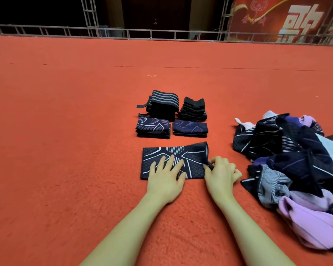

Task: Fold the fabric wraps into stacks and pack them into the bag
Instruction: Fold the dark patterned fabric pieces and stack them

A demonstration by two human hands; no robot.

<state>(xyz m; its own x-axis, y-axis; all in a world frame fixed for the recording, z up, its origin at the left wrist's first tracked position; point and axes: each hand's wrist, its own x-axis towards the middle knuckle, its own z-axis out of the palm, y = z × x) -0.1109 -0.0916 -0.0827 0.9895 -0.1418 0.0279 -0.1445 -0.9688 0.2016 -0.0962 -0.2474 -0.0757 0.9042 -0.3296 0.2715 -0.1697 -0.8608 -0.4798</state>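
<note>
Floor: red-orange carpet [65, 131], wide & flat, runs back to a low metal truss rail [123, 32]. Behind rail: dark doorway area; red banner [288, 18] w/ large white characters at far right.

Wrap being worked [188, 160]: dark navy w/ white line pattern, lies flat on carpet directly in front of person. Long axis runs left–right; right end sits a bit higher in frame than left, top-right corner slightly lifted.

L hand [166, 179]: fingers spread, palm flat, pressing on wrap's left-centre.
R hand [220, 174]: fingers curled, pinching wrap's right edge, approx. mid-height.

Beyond wrap, 4 folded stacks in 2x2 block: grey-striped stack [162, 105] back-left, black stack [193, 110] back-right, white-patterned stack [153, 128] front-left, purple-patterned stack [190, 128] front-right. Stacks close together, apart from the flat wrap.

Right side: loose unfolded pile [288, 156], navy/lilac/grey mix, near R hand, not touching it.
</note>
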